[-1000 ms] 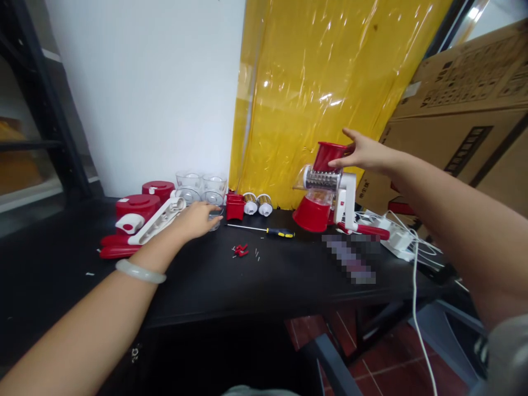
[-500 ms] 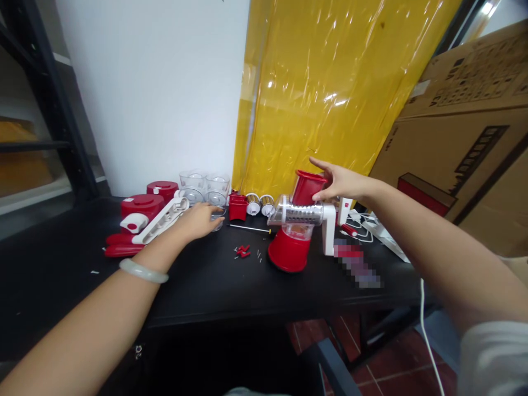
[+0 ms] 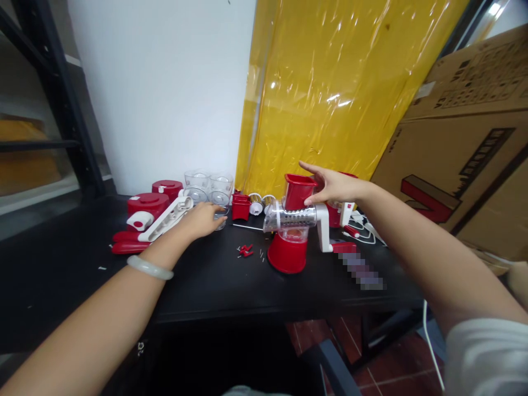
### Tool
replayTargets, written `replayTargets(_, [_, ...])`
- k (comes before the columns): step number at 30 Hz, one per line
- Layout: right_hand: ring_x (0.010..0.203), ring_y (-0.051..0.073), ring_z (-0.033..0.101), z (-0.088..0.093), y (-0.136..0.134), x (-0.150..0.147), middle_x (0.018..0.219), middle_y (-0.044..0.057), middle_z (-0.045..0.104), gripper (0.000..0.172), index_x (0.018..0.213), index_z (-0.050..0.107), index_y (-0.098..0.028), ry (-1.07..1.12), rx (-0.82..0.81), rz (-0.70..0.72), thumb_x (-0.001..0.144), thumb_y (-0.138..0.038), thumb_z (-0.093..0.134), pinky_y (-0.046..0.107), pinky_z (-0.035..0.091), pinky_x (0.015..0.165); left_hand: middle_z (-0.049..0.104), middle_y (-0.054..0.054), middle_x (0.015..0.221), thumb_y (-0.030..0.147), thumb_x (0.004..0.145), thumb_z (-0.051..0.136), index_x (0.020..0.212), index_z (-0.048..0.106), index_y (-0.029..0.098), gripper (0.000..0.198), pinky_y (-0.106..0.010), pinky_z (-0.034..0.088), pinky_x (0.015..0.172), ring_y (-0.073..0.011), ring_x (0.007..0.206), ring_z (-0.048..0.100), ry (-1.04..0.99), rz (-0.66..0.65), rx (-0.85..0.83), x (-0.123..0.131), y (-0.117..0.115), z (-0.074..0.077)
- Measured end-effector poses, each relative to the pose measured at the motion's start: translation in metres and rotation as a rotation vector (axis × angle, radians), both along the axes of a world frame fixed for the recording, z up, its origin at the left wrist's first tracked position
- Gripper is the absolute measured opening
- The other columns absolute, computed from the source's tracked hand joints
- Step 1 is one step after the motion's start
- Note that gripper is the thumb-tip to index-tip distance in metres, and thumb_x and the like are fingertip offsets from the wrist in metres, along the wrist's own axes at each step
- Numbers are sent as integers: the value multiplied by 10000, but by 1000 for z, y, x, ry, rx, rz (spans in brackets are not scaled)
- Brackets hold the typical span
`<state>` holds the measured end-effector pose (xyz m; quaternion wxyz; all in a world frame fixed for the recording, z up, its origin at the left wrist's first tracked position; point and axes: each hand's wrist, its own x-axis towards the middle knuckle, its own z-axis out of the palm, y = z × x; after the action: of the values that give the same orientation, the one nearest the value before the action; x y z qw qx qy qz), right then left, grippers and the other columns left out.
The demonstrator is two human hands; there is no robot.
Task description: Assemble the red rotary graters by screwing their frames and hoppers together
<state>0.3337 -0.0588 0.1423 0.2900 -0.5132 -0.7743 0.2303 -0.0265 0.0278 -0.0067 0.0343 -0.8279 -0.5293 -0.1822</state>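
Note:
A red and white rotary grater [image 3: 293, 225] stands on the black table [image 3: 214, 286], with a metal drum, a red base and a red hopper on top. My right hand [image 3: 330, 187] grips the hopper from the right, forefinger stretched over its rim. My left hand [image 3: 202, 219] rests flat on the table by a clear plastic cup [image 3: 221, 220], fingers lying apart and holding nothing. A pale bangle sits on my left wrist.
At the back left lie red and white grater parts [image 3: 152, 220], red lids and clear cups [image 3: 208, 184]. Small red clips and screws [image 3: 244, 251] lie mid-table, spare metal drums [image 3: 260, 203] behind them. Yellow plastic sheeting and big cardboard boxes [image 3: 466, 159] stand at the right; white cables trail there.
My right hand has carried the grater from the table's right back toward the middle and set it on the table. The left hand has barely moved.

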Motion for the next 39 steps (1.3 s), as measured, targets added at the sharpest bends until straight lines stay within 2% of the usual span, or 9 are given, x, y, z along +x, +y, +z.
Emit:
replayTargets(5, [1135,302,695,0,3,-8,1391,122,635,1270,1641,168,-271,-14,-10,67,619,-272,923,468,615,936,708,-128,1278,517,911,483,1285,691,193,537,-396,457,1063,-291,1217,624,-9,1,-12,-3,3,-2])
replayTargets(10, [1188,299,671,1,7,-11,1425,114,610,1253,1640,170,-291,-25,-3,81,633,-276,916,480,588,989,703,-138,1274,486,934,447,1305,679,173,538,-403,464,1054,-293,1201,628,57,20,23,-4,4,-2])
replayTargets(18, [1162,280,688,0,6,-15,1405,114,630,1224,1645,148,-289,6,-31,123,672,-266,891,447,591,984,705,-165,1263,491,942,421,1314,672,133,574,-414,474,1032,-318,1193,632,95,43,37,-2,0,3])
replayTargets(27, [1244,306,642,-2,6,-13,1455,138,586,1215,1645,157,-269,-4,-15,126,674,-275,888,478,566,1024,700,-152,1269,489,939,434,1310,677,162,551,-412,468,1045,-308,1203,624,88,57,38,-1,3,0])
replayTargets(30, [1312,330,593,-3,5,-13,1514,137,534,1207,1645,162,-275,-21,0,149,680,-297,886,499,541,1060,702,-158,1264,487,936,431,1310,676,149,561,-416,467,1042,-312,1187,630,86,42,41,-3,4,0])
replayTargets(35, [1475,369,408,-3,5,-16,1575,137,466,1179,1642,197,-269,-41,53,206,684,-307,885,530,425,1167,712,-168,1232,502,935,439,1311,679,144,572,-419,469,1021,-326,1173,640,86,42,51,-5,7,0])
replayTargets(39, [1476,374,406,-4,5,-18,1565,131,479,1172,1641,197,-271,-37,51,193,690,-309,881,539,421,1169,706,-164,1248,500,936,456,1307,682,138,565,-395,463,1031,-321,1189,636,85,49,38,-4,6,1])
